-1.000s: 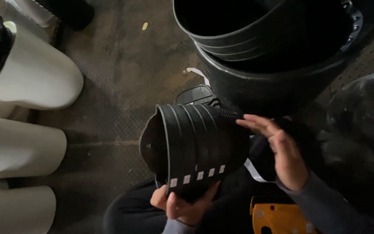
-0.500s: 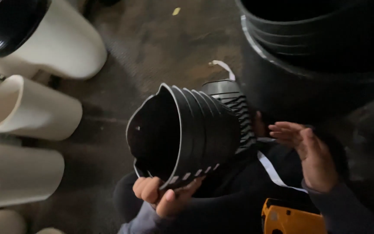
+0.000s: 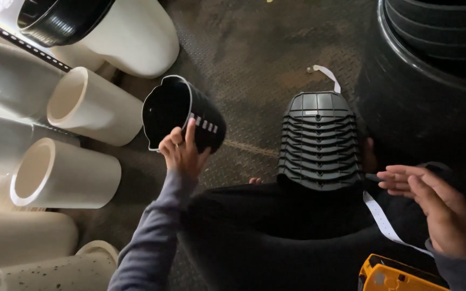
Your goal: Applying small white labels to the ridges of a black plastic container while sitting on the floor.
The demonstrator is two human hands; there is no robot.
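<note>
Left hand [image 3: 180,151]: grips one black pot [image 3: 182,116] by its rim; keep fingers firm.
Right hand [image 3: 438,207]: open, empty, near the pot stack [image 3: 319,143]; steady it.

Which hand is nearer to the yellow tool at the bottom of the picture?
The right hand. It hangs open just above the yellow tool, not touching it. The left hand is far across on the other side, gripping a small stack of black pots.

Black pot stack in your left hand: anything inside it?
The black pot stack, gripped by the left hand, shows only dark inner wall; the bottom is lost in shadow.
</note>
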